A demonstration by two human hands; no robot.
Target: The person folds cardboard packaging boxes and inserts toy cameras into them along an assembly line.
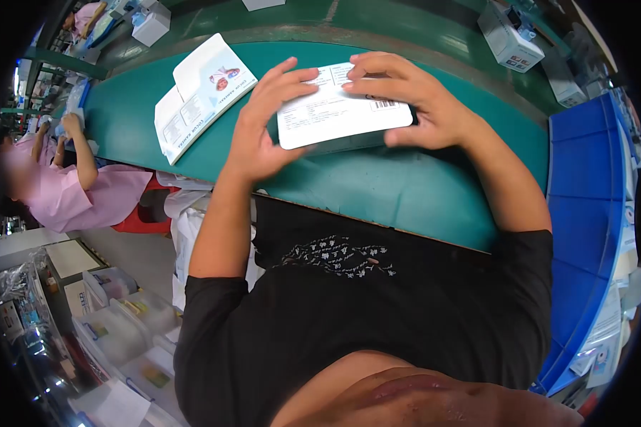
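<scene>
A white printed carton [338,117] with lines of small text and a barcode is held between my two hands above the green table. My left hand [266,121] grips its left end, fingers over the far edge and thumb below the near corner. At the right end, my right hand [424,99] curls its fingers over the top face, with the thumb at the near corner. The carton's underside is hidden. Left of my hands lies a small stack of flat white cartons [206,99] with blue print and round coloured pictures.
The green tabletop [399,174] runs beneath my hands. Blue bins [587,213] stand at the right. A co-worker in a pink top [92,196] sits at the left. White boxes [509,43] stand beyond the table, and clear plastic tubs [114,320] are at the lower left.
</scene>
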